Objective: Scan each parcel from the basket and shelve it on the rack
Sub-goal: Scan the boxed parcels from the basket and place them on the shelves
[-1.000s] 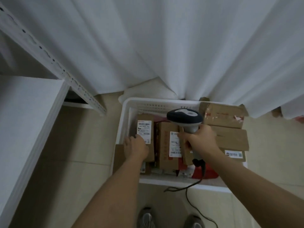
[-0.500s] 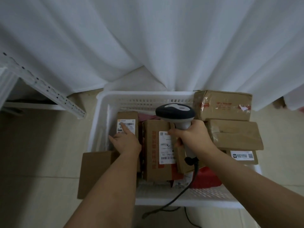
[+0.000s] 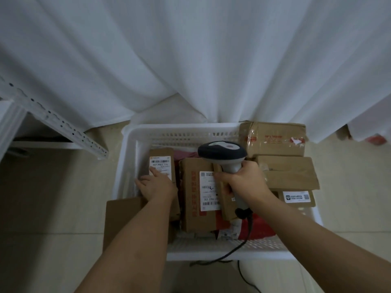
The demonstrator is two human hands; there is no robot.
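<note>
A white plastic basket (image 3: 186, 134) on the floor holds several brown cardboard parcels. My left hand (image 3: 156, 185) rests on a narrow parcel (image 3: 161, 159) at the basket's left side, its fingers lying over the white barcode label. My right hand (image 3: 243, 180) grips the handle of a grey and dark barcode scanner (image 3: 222, 153), whose head hangs over the basket's middle. Just below the scanner lies a larger parcel (image 3: 194, 197) with red print and a white label.
The white metal rack (image 3: 55, 121) stands at the left, with a perforated upright. White curtains (image 3: 190, 60) hang behind the basket. Stacked boxes (image 3: 275, 140) fill the basket's right side. A flat cardboard piece (image 3: 120, 216) leans outside its left front corner. The scanner cable (image 3: 232, 252) trails over the front rim.
The view has tilted and closed in on the basket. My left hand has slid slightly along the narrow parcel's label. The scanner stays over the basket's middle.
</note>
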